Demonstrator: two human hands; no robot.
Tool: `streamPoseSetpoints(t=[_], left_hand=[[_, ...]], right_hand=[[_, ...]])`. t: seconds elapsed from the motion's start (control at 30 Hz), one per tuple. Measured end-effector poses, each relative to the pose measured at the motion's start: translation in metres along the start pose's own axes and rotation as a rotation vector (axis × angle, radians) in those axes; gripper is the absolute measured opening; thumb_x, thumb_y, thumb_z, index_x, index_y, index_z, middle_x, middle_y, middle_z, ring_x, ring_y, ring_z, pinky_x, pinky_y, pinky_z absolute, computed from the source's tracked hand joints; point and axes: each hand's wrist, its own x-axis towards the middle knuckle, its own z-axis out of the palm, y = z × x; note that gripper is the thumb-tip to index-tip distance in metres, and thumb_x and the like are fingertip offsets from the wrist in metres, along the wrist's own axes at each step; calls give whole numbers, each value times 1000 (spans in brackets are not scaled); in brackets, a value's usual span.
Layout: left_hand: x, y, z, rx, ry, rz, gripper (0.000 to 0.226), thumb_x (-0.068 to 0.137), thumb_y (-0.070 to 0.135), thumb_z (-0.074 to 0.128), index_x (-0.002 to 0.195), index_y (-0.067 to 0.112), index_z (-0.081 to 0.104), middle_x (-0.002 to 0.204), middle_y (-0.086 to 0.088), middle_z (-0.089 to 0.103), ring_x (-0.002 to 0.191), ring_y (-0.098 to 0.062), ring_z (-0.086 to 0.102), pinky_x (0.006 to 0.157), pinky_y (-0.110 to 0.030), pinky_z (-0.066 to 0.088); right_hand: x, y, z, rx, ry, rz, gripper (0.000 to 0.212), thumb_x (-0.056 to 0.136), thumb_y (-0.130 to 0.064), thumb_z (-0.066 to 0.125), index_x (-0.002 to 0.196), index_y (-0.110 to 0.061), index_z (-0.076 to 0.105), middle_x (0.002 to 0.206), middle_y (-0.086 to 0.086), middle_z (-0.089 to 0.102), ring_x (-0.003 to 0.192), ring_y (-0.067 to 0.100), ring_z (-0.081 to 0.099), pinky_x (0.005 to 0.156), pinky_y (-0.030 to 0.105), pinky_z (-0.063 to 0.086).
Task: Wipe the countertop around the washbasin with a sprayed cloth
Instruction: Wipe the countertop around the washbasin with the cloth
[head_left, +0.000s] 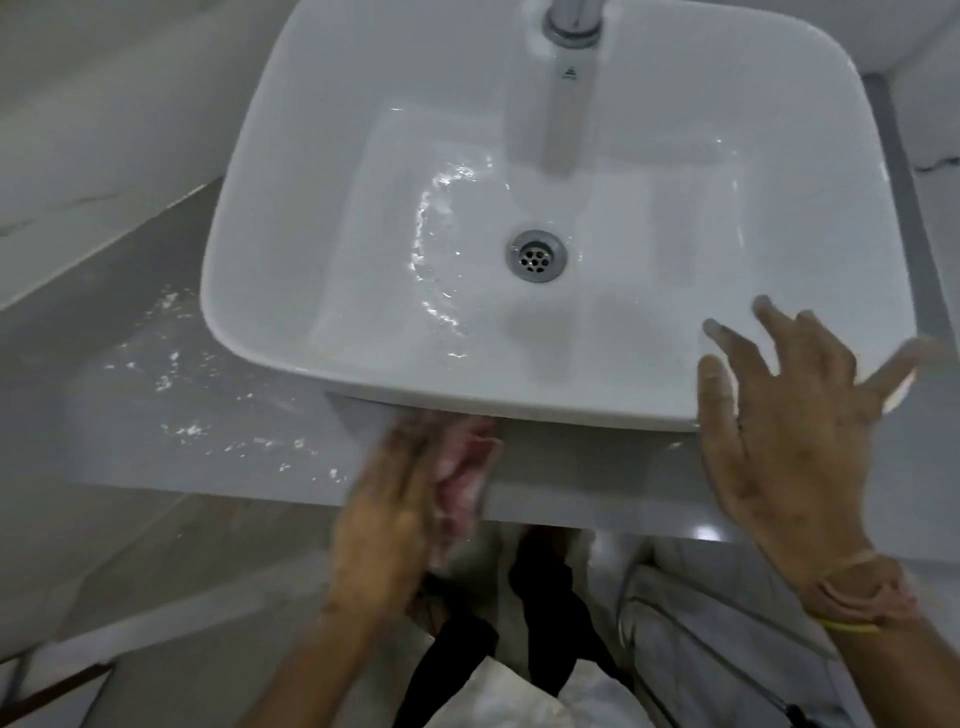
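One white square ceramic washbasin (561, 218), 12 o'clock; one chrome tap (569, 78), its small mark unreadable; one steel drain (537, 255). One grey glossy countertop (208, 405), white specks at 9 o'clock. One pink crumpled cloth (462, 486), 6 o'clock, pressed on the counter's front edge under blurred left hand (387, 512). Right hand (784, 421), 3 o'clock: fingers splayed, empty

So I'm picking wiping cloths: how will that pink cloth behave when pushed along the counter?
Probably floppy: the cloth sits bunched in folds under the left hand. Likely light, since one hand moves it. It should glide easily, as the counter looks glossy and wet with droplets.
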Motion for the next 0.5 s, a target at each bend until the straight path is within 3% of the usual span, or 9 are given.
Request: streamPoseSetpoints(t=[0.03, 0.1, 0.2, 0.3, 0.4, 0.5], left_hand=[[-4, -27, -6, 53, 48, -60, 77, 71, 22, 75, 138, 0, 43, 138, -23, 55, 125, -38, 55, 108, -47, 43], [-9, -64, -16, 118, 133, -143, 58, 91, 27, 45, 138, -7, 40, 142, -30, 47, 131, -44, 47, 118, -44, 29], [-4, -60, -15, 24, 114, -311, 70, 97, 45, 7, 150, 1, 21, 157, -21, 28, 146, -36, 25, 121, -46, 21], [-3, -28, -4, -38, 123, -350, 77, 92, 60, 14, 153, 13, 13, 161, -13, 19, 149, -32, 18, 120, -47, 17], [-4, -7, 1, -58, 96, -293, 73, 93, 58, 20, 143, 8, 39, 151, -20, 41, 138, -41, 39, 112, -51, 33], [-6, -5, -1, -96, 82, -299, 58, 92, 48, 33, 132, 11, 55, 138, -17, 57, 128, -38, 52, 107, -51, 42]], right_hand=[[2, -10, -1, -9, -53, -56, 58, 99, -43, 19, 128, -13, 60, 142, 16, 49, 134, 36, 39, 112, 67, -3], [7, -37, -4, 13, -172, -181, 63, 95, -49, 14, 134, -18, 53, 148, 14, 43, 137, 32, 38, 115, 65, 1], [15, -79, -6, 85, -307, -420, 67, 90, -58, 14, 148, -26, 29, 158, 10, 26, 142, 27, 29, 116, 61, 6], [18, -118, 0, 129, -394, -684, 71, 90, -61, 27, 152, -32, 4, 162, 10, 9, 142, 29, 25, 116, 59, 12], [23, -162, 11, 128, -402, -842, 77, 91, -56, 42, 151, -32, -1, 162, 12, 4, 142, 33, 24, 115, 61, 14], [39, -214, 20, 104, -339, -952, 83, 90, -51, 51, 152, -29, 0, 161, 11, 1, 144, 30, 16, 117, 59, 13]])
